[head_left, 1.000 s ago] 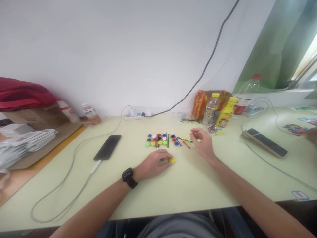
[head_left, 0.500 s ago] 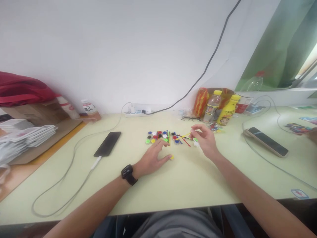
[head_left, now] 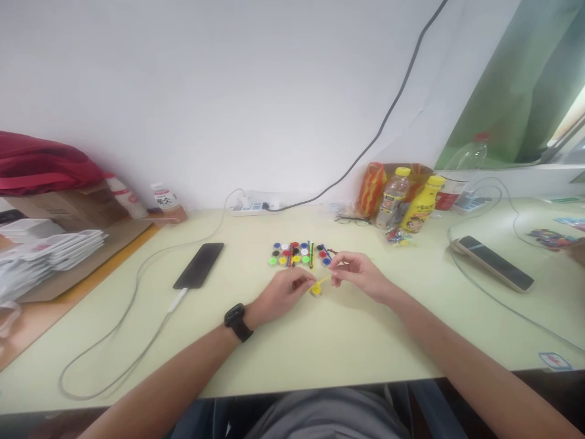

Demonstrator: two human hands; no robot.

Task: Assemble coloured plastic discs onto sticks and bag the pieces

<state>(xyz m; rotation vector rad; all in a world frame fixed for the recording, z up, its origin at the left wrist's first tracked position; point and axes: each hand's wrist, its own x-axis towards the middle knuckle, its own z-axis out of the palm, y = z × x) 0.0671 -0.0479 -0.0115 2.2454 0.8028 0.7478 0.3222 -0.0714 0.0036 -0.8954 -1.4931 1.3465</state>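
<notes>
Left hand [head_left: 283, 292] and right hand [head_left: 361, 277] are pinching a yellow stick [head_left: 324, 280] by a yellow disc [head_left: 315, 291] on the bench [head_left: 365, 347]; coloured discs [head_left: 284, 247] and sticks [head_left: 311, 255] are lying grouped beyond; this pair is looking unfinished.

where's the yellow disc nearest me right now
In the head view, the yellow disc is below and slightly right of centre, just right of the left hand.

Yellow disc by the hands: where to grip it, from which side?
Probably pinch opposite edges of its round rim, coming from the near side. The yellow disc sits low on the table, its near edge uncovered; the left hand, right hand and yellow stick crowd its far side.
</notes>
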